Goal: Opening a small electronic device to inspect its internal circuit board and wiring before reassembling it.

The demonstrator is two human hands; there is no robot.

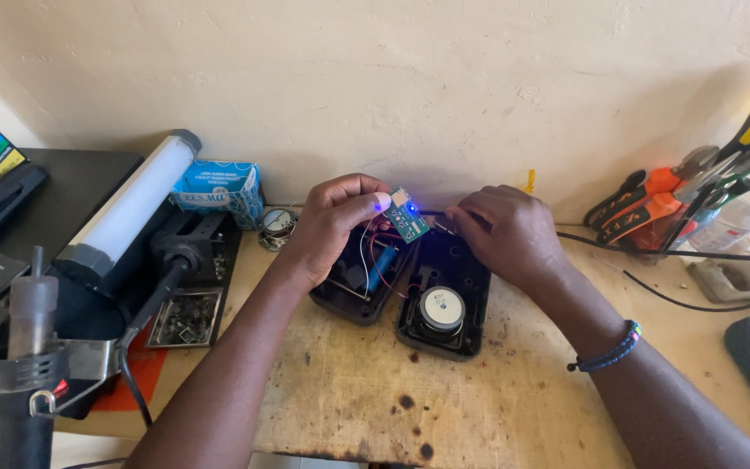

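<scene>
Here the left hand [338, 211] pinches the green board [408, 216] by its edge, raised above the opened shell [365, 282] so its wires hang free; the right hand's [501, 227] fingers close on a black cable [434, 212] at the board.

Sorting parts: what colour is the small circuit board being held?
Green circuit board, clearest in the head view.

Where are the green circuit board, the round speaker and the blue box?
Circuit board [408, 217], head view, middle of its green face.
Speaker [441, 307], head view, centre of its cone.
Blue box [219, 190], head view, its front side.
</scene>
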